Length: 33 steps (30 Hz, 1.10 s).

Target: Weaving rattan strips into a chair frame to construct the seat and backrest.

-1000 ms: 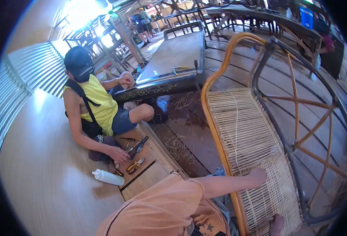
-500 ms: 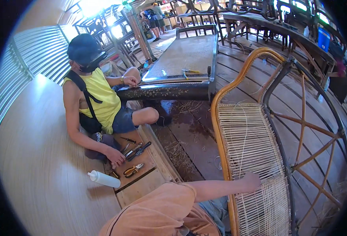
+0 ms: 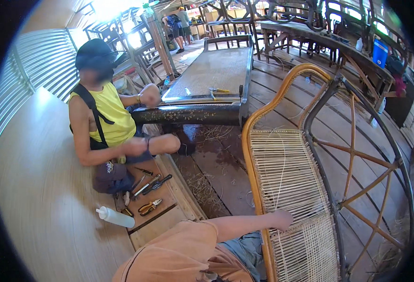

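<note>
My left arm reaches rightward from an orange sleeve, with my left hand [image 3: 280, 220] low over a chair panel of pale woven cane strands [image 3: 289, 174]. Its fingers look curled closed against the strands, but what they pinch is hidden. One loose pale strand [image 3: 284, 162] trails over the weave down toward this hand. A honey-coloured rattan frame [image 3: 255, 184] borders the panel on the left, and a dark curved frame [image 3: 320, 162] on its right. My right hand is out of sight.
At left sits a co-worker in a yellow top [image 3: 112, 110]. Pliers [image 3: 149, 207], a white squeeze bottle [image 3: 115, 217] and several tools lie on a wooden board [image 3: 162, 225]. Behind is a dark-framed woven panel [image 3: 221, 70] with yellow-handled pliers [image 3: 218, 91] on it. Cane scraps litter the floor.
The whole view has shifted slightly. My left hand has moved a little left across the weave. The co-worker's one hand has left the tools for the knee; the other has lifted off the dark panel.
</note>
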Each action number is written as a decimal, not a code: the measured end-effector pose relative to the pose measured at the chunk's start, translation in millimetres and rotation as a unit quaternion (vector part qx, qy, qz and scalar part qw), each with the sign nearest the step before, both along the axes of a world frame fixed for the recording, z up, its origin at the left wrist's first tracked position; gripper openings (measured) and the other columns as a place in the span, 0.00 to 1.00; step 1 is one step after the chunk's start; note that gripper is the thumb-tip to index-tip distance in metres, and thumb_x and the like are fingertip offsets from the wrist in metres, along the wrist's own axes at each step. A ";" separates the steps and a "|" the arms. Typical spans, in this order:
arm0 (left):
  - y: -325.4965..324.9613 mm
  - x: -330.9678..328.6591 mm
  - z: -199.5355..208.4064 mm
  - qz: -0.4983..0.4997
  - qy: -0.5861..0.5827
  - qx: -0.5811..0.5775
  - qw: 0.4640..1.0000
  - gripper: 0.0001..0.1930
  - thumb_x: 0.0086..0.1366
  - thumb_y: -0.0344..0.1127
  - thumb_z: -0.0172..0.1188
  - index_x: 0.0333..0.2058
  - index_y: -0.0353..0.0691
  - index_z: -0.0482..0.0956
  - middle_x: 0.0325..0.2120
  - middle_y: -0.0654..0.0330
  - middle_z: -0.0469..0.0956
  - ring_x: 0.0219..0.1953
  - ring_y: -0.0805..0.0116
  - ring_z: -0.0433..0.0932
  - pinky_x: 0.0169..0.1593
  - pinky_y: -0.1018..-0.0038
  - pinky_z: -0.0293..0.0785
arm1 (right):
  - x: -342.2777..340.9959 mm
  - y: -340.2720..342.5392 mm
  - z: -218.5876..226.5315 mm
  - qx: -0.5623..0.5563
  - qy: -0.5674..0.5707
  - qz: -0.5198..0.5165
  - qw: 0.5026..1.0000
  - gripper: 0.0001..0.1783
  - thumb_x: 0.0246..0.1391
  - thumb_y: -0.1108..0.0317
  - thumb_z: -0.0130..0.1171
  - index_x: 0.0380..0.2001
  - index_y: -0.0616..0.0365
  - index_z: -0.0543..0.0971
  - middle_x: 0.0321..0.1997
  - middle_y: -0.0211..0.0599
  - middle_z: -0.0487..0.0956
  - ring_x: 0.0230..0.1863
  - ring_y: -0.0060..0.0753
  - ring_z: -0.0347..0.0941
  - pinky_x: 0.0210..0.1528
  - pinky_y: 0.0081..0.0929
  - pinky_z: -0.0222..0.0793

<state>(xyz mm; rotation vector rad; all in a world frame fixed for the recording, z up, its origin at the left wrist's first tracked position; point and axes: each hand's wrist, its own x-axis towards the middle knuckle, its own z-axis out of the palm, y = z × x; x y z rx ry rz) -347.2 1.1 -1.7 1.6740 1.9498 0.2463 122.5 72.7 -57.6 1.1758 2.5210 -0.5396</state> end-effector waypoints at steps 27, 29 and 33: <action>29.2 -48.8 -49.8 -0.009 -0.435 -0.202 0.878 0.09 0.42 0.29 0.56 0.10 0.43 0.66 0.10 0.64 0.62 0.13 0.72 0.59 0.18 0.71 0.55 | -21.5 9.4 10.3 -0.003 0.021 -0.108 0.994 0.13 0.43 0.69 0.64 0.33 0.61 0.77 0.34 0.53 0.77 0.39 0.53 0.73 0.43 0.41 0.69; 26.2 -52.4 -43.8 -0.011 -0.450 -0.198 0.871 0.07 0.43 0.29 0.57 0.13 0.41 0.68 0.11 0.64 0.64 0.15 0.71 0.60 0.19 0.69 0.56 | -17.9 5.3 15.4 -0.033 0.108 -0.134 0.985 0.15 0.41 0.67 0.66 0.33 0.62 0.77 0.33 0.50 0.78 0.37 0.52 0.73 0.43 0.41 0.69; 23.5 -48.3 -28.2 0.027 -0.450 -0.205 0.869 0.08 0.42 0.28 0.54 0.10 0.42 0.66 0.09 0.63 0.62 0.13 0.71 0.59 0.18 0.71 0.56 | -20.5 1.7 24.9 -0.046 0.081 -0.165 0.982 0.19 0.43 0.61 0.66 0.37 0.61 0.77 0.38 0.52 0.78 0.43 0.52 0.72 0.48 0.40 0.68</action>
